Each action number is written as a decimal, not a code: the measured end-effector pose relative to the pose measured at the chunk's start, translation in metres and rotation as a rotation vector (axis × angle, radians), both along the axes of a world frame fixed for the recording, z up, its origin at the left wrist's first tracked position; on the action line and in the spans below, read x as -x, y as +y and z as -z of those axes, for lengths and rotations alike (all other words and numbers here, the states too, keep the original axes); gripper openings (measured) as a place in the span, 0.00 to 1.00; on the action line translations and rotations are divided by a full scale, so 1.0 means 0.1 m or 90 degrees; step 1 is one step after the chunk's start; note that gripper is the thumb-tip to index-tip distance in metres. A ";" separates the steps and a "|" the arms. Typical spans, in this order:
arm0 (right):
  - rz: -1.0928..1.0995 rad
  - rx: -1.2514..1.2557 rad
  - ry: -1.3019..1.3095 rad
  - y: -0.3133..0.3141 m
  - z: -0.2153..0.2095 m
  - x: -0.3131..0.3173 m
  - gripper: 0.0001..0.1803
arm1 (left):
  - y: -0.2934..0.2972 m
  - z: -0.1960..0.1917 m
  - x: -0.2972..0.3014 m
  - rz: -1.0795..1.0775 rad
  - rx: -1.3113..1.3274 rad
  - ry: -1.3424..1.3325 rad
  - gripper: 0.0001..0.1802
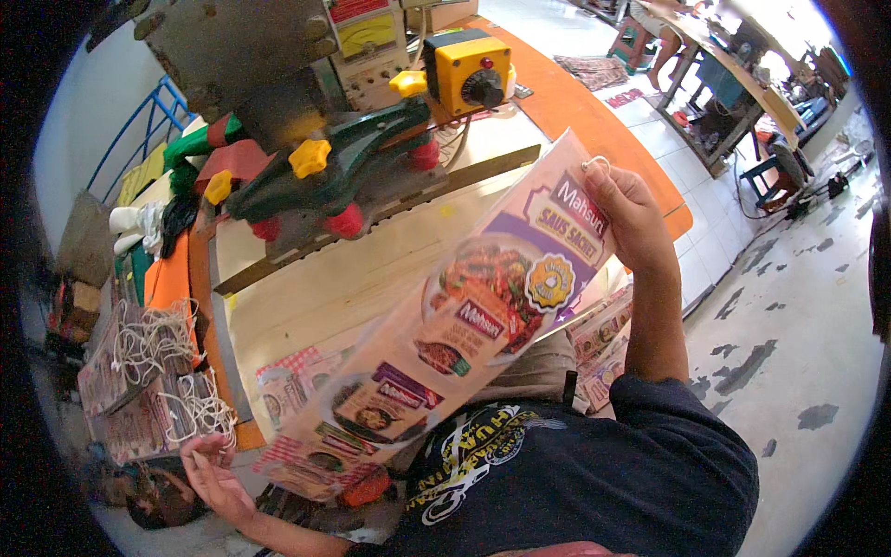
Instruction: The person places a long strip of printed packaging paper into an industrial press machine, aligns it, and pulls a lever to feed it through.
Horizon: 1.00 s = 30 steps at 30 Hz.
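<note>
My right hand [633,215] is closed round the top corner of a long printed plastic banner [520,278], where a loop of white cord [596,164] shows by the thumb. The banner slants down to the left across my front; it carries pictures of food in bowls on pink and purple. At the lower left my left hand [218,483] is open, fingers a little curled, just beside the white cords [200,408] on a stack of similar printed sheets [139,422]. Whether its fingertips touch a cord is hard to tell.
In front stands a machine with a dark green clamp frame [343,167], yellow knobs [310,159] and a long metal bar [390,215] over a pale worktable [316,292] with an orange edge. A yellow control box [469,72] sits behind. More printed sheets [601,348] lie at my right.
</note>
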State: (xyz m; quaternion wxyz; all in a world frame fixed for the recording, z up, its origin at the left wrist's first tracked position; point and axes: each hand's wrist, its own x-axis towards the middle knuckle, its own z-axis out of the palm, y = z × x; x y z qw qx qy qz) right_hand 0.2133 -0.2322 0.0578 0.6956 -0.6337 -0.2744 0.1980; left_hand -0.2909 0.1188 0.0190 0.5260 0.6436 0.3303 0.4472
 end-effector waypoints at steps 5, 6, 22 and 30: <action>-0.137 0.086 0.002 0.17 -0.16 0.26 0.21 | -0.05 -0.55 -0.42 0.108 -0.121 0.117 0.14; -0.142 0.117 -0.012 0.19 -0.18 0.33 0.22 | -0.01 -0.54 -0.67 0.181 -0.139 0.132 0.13; -0.267 0.155 -0.187 0.59 -0.49 0.78 0.20 | -0.84 -0.81 -2.94 0.674 0.062 0.111 0.13; -0.300 0.149 -0.181 0.62 -0.50 0.78 0.18 | -0.79 -0.71 -2.93 0.732 0.278 0.014 0.10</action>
